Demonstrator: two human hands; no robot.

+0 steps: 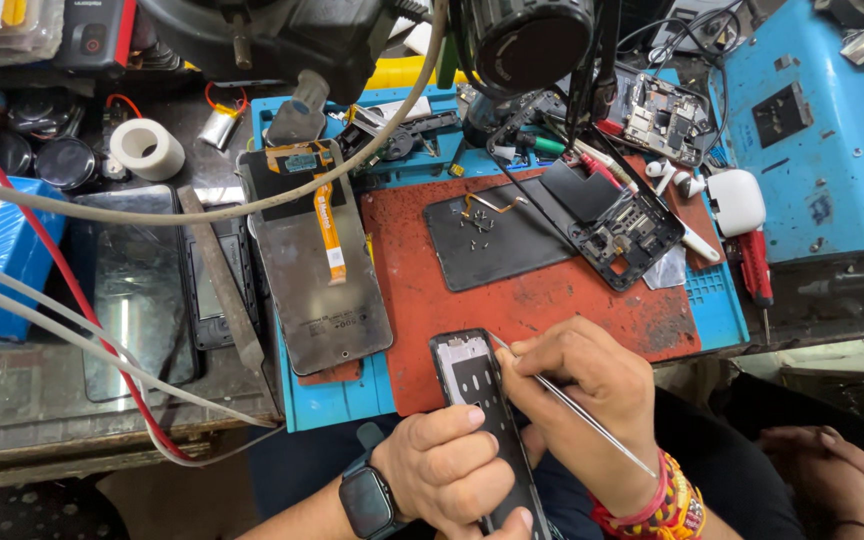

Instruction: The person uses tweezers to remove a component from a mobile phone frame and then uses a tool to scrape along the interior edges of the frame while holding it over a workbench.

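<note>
My left hand (447,468) grips a black phone frame (472,378) from the left side, holding it upright over the near edge of the red work mat (552,295). A smartwatch sits on that wrist. My right hand (582,385) pinches thin metal tweezers (592,420), whose tip touches the frame's upper right edge. Coloured thread bands wrap the right wrist. On the mat further back lie a black back cover (497,240) with tiny screws and a stripped phone body (627,238).
A detached screen with an orange flex cable (322,260) lies left of the mat, beside a metal pry tool (222,280) and another dark phone (132,290). A tape roll (147,148), white earbud case (737,200), red screwdriver (755,265) and circuit board (662,115) sit behind. Another person's hand (832,465) rests at the lower right.
</note>
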